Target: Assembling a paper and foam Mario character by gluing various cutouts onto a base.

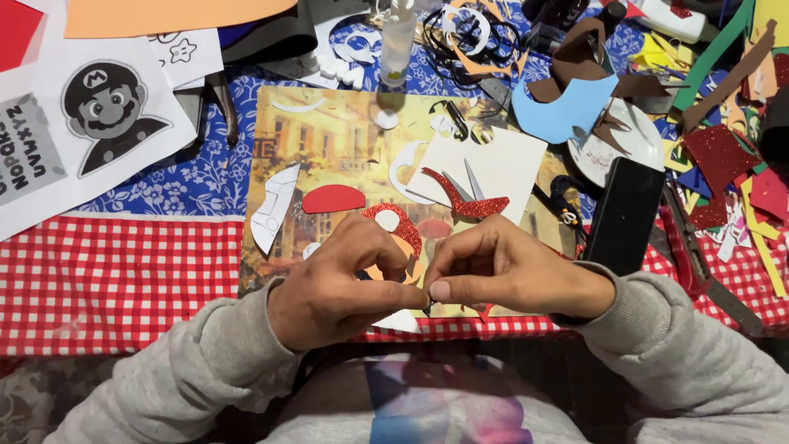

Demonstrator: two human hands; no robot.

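My left hand (337, 279) and my right hand (501, 267) meet at the table's near edge, fingertips pinched together on a tiny dark piece (429, 307); what it is cannot be told. Under my left fingers lie an orange foam shape (408, 267) and a red glitter ring piece (403, 226) with a white oval. They rest on a picture board (329, 140) used as a work mat. On it lie a red half-oval (333, 198), a white foam cutout (274, 205), and a white sheet (493, 164) bearing a red glitter strip (468, 205).
A black phone (626, 215) lies right of the board. Scattered coloured foam scraps (723, 156), a blue cutout (563, 111) and a white plate (633, 140) fill the right. A glue bottle (398, 41) stands at the back. A printed cartoon sheet (99, 115) lies left.
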